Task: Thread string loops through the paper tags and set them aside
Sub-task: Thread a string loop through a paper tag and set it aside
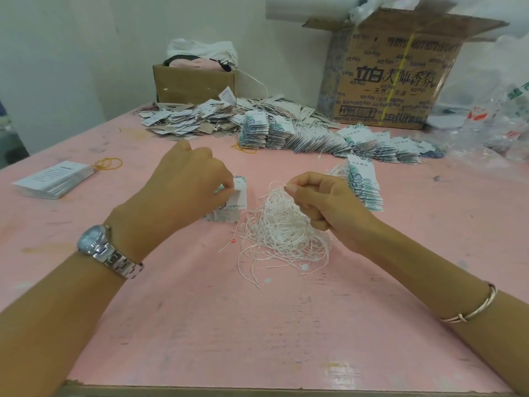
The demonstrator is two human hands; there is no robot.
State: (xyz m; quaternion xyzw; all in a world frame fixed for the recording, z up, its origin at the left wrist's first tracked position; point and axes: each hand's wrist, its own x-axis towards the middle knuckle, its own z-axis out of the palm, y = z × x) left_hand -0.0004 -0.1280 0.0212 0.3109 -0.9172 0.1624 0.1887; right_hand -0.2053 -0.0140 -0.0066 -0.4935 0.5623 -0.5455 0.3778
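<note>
My left hand pinches the top paper tag of a small stack standing on the pink table. My right hand pinches one white string loop and lifts it from a tangled heap of strings between my hands. Behind my right hand leans a fanned stack of threaded tags with a green-blue print.
A long row of threaded tags and a loose pile of tags lie further back. Two cardboard boxes stand at the rear. A stack of white cards and yellow rubber bands lie left. Plastic bags sit right.
</note>
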